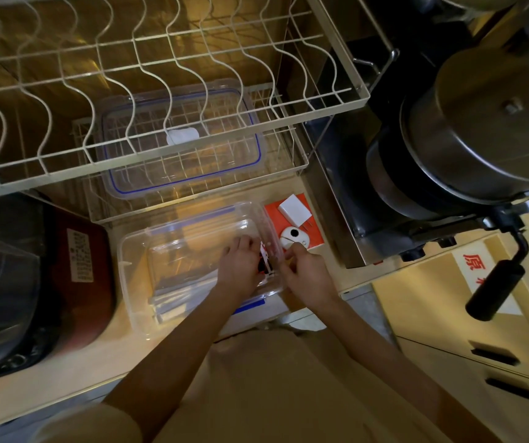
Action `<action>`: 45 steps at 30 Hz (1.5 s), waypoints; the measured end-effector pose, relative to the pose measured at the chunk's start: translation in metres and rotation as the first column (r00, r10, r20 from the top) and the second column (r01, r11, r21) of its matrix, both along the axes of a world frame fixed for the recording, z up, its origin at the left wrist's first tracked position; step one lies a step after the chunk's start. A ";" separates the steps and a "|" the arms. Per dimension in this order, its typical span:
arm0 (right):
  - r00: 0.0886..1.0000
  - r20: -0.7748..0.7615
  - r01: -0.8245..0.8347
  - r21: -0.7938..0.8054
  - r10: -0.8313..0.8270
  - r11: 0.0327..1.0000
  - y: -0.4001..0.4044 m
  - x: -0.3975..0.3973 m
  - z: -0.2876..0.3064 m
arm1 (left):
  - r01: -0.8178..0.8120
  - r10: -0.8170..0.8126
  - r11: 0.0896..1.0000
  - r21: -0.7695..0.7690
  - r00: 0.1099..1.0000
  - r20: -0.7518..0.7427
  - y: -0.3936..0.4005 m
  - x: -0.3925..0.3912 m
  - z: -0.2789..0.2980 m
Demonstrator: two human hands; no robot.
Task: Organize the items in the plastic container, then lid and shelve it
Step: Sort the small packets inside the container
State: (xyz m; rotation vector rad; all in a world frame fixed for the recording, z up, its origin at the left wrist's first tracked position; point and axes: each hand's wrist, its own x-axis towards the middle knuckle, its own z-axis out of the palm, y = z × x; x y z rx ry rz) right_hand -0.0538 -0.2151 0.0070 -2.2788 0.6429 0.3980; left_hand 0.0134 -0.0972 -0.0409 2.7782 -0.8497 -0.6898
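While the clear plastic container (173, 251) sits on the table (65, 362) at centre frame, its right wall is met by both hands. The left hand (239, 266) is reached inside, fingers (244, 243) curled around a small red, white and black item (264, 259). The right hand (304, 273) is held just outside the wall, fingers (292, 252) bent close together; whether anything is gripped cannot be told. The blue-rimmed lid (180, 142) lies on the wire rack (285, 155) above.

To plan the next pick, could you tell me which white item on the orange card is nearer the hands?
The round white device, just beyond the right hand; the square white charger lies farther back.
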 end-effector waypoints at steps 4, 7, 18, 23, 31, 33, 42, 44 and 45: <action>1.000 0.003 -0.008 0.001 0.008 1.000 0.000 0.000 0.002 | -0.025 0.025 1.000 -0.004 0.999 -0.039 -0.002 0.001 -0.001; 1.000 0.002 -0.009 0.003 0.009 1.000 0.000 -0.001 0.001 | -0.045 0.042 0.998 -0.041 0.997 -0.066 -0.002 0.000 -0.003; 1.000 0.016 -0.013 -0.007 0.013 1.000 0.002 -0.001 0.001 | 0.008 -0.012 0.999 -0.048 0.996 -0.083 -0.002 -0.004 -0.008; 1.000 0.010 -0.008 0.011 0.008 1.000 0.002 -0.002 0.003 | 0.023 -0.023 1.000 -0.003 0.994 -0.103 -0.003 0.003 -0.003; 1.000 0.026 -0.011 0.013 0.011 1.000 0.002 -0.002 0.004 | -0.128 0.124 0.992 -0.018 0.985 -0.123 -0.005 0.003 0.003; 1.000 0.023 -0.009 0.014 0.009 1.000 0.003 -0.002 0.004 | -0.129 0.130 0.991 0.021 0.987 -0.095 -0.005 0.003 0.003; 1.000 0.012 0.000 0.014 0.000 1.000 0.003 -0.003 0.004 | -0.130 0.122 0.991 -0.042 0.980 -0.157 0.001 0.007 0.003; 1.000 0.001 -0.002 0.008 0.002 1.000 0.002 -0.002 0.004 | -0.170 0.151 0.982 -0.083 0.968 -0.200 0.003 0.008 0.004; 1.000 -0.010 -0.006 0.006 0.006 1.000 0.002 -0.002 0.004 | -0.196 0.171 0.976 -0.100 0.962 -0.215 0.004 0.010 0.005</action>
